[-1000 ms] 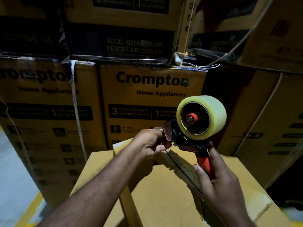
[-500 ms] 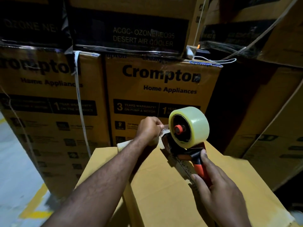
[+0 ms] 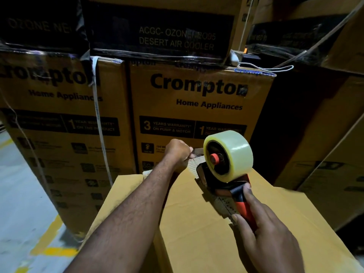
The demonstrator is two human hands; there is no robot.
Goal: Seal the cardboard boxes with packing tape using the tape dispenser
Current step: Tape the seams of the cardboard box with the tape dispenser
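A plain cardboard box [image 3: 197, 223] fills the lower middle of the head view, its top seam running toward the far edge. My right hand [image 3: 264, 233] grips the red handle of the tape dispenser [image 3: 222, 186], whose front rests low near the box's far end. A thick clear tape roll [image 3: 232, 154] sits on the dispenser. My left hand [image 3: 178, 152] pinches the loose tape end [image 3: 194, 161] at the box's far edge, just left of the dispenser.
Tall printed appliance cartons [image 3: 197, 107] stand stacked right behind the box, with more cartons [image 3: 325, 154] at the right. A white strap [image 3: 98, 119] hangs down the left carton. Grey floor with yellow lines [image 3: 25, 223] lies at the left.
The dispenser has come down from mid-air toward the far end of the box top. My left hand moved forward with the tape end to the far edge.
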